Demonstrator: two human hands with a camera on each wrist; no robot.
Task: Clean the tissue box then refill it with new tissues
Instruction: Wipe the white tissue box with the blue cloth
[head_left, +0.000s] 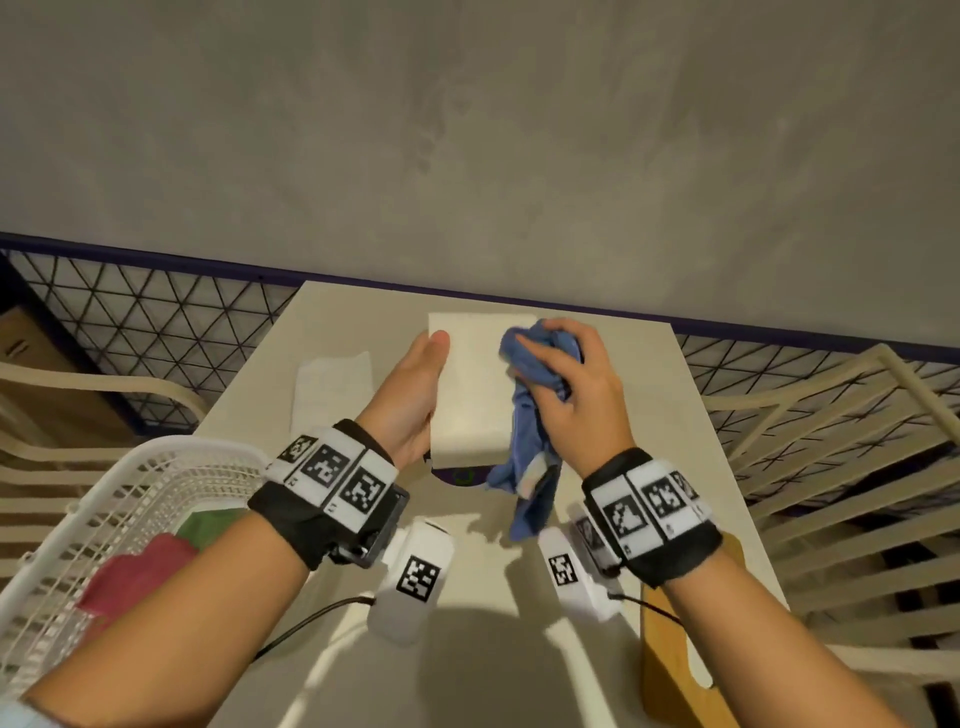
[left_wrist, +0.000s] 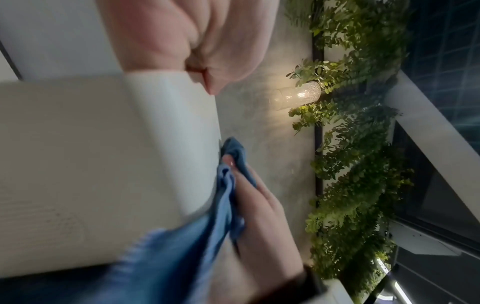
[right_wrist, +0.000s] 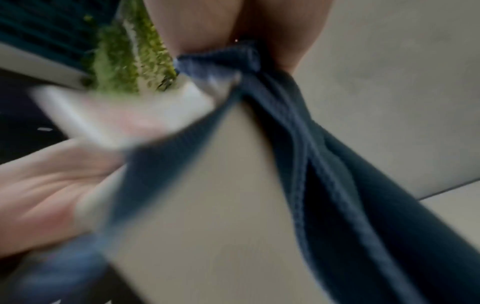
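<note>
In the head view a white tissue box (head_left: 475, 384) is held tilted above the table. My left hand (head_left: 415, 384) grips its left side, thumb lying along the edge. My right hand (head_left: 571, 384) clutches a bunched blue cloth (head_left: 524, 452) and presses it on the box's upper right part; the cloth's tail hangs below the box. The left wrist view has the box (left_wrist: 103, 154) close up, with the cloth (left_wrist: 182, 257) at its edge. In the blurred right wrist view the cloth (right_wrist: 337, 185) drapes across the box (right_wrist: 207, 216).
A beige table (head_left: 701, 415) stands against a grey wall. A white mesh basket (head_left: 130, 478) with red and green cloths sits at the left, a flat white tissue stack (head_left: 332, 389) behind it. A wooden board (head_left: 670, 649) lies at the right. Slatted chairs flank the table.
</note>
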